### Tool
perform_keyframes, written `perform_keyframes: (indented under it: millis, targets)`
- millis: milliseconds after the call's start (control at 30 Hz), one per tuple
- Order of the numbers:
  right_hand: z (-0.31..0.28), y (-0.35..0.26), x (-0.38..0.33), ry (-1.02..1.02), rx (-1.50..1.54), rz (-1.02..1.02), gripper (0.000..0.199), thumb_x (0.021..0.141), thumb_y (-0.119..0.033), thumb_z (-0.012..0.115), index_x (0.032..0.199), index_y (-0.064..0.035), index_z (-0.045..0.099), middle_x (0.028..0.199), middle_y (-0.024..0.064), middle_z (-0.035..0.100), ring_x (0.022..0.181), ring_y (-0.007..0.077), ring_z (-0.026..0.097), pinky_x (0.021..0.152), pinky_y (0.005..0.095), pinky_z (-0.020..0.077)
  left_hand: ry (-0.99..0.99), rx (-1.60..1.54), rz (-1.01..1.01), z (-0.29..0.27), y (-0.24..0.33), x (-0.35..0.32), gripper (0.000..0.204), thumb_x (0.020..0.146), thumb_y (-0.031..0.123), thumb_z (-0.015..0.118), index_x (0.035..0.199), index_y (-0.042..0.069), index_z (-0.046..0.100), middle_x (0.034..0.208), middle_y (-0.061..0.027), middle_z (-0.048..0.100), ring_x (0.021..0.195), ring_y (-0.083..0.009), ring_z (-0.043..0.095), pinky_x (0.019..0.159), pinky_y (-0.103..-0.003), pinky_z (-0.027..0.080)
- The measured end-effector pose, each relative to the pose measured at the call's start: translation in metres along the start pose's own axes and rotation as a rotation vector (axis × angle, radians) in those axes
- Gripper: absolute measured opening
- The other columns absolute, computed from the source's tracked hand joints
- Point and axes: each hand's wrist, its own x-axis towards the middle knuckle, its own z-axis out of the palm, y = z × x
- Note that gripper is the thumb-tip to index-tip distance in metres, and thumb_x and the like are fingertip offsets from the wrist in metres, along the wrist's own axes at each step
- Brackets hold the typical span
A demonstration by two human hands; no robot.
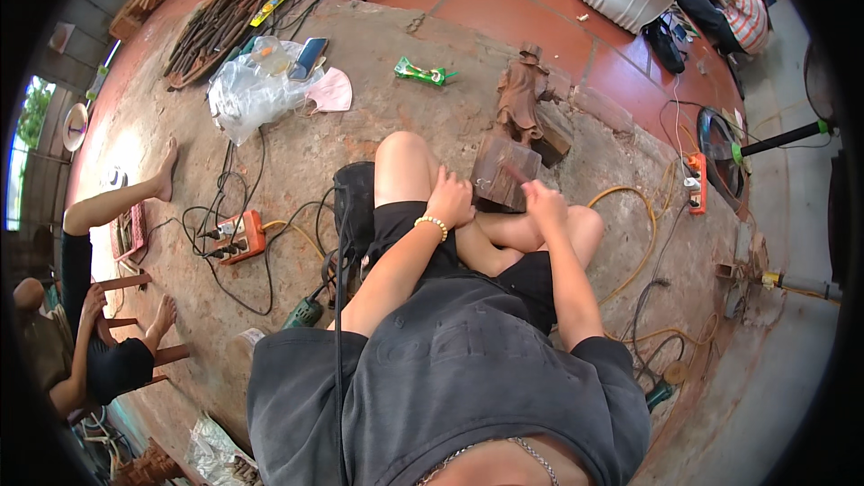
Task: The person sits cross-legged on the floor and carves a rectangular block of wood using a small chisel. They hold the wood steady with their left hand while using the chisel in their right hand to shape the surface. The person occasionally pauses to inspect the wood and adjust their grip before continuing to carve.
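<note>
I sit cross-legged on the floor. My right hand (545,204) is closed round a short reddish-brown stick-like piece (517,175), blurred, held over a dark wooden block (490,182). Whether the piece touches the block I cannot tell. Against my left shin rests my left hand (450,200), its fingers curled and partly hidden, wearing a beaded bracelet (433,226). What those fingers hold, if anything, does not show. Just beyond the block, a carved brown wooden figure (522,94) leans on more wood.
Power strips with tangled cords lie left (238,236) and right (696,182). A green power tool (304,313) is beside my left hip. Ahead are a plastic bag (243,94), a phone (310,58), a pink mask (332,90) and a green wrapper (421,71). Other people sit nearby.
</note>
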Motion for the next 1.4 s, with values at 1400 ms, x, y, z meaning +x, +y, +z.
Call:
perform_keyframes:
  millis: [1400]
  targets:
    - [0.004, 0.016, -0.014, -0.056, 0.293, 0.026, 0.024, 0.077, -0.034, 0.049, 0.074, -0.0120, 0.056, 0.064, 0.0178, 0.057, 0.061, 0.0359, 0.055, 0.053, 0.0462, 0.0424, -0.097, 0.046, 0.007, 0.002, 0.002, 0.002, 0.076, 0.063, 0.052, 0.054, 0.113, -0.004, 0.044, 0.084, -0.0137, 0.060, 0.098, -0.0280, 0.047, 0.093, -0.047, 0.018]
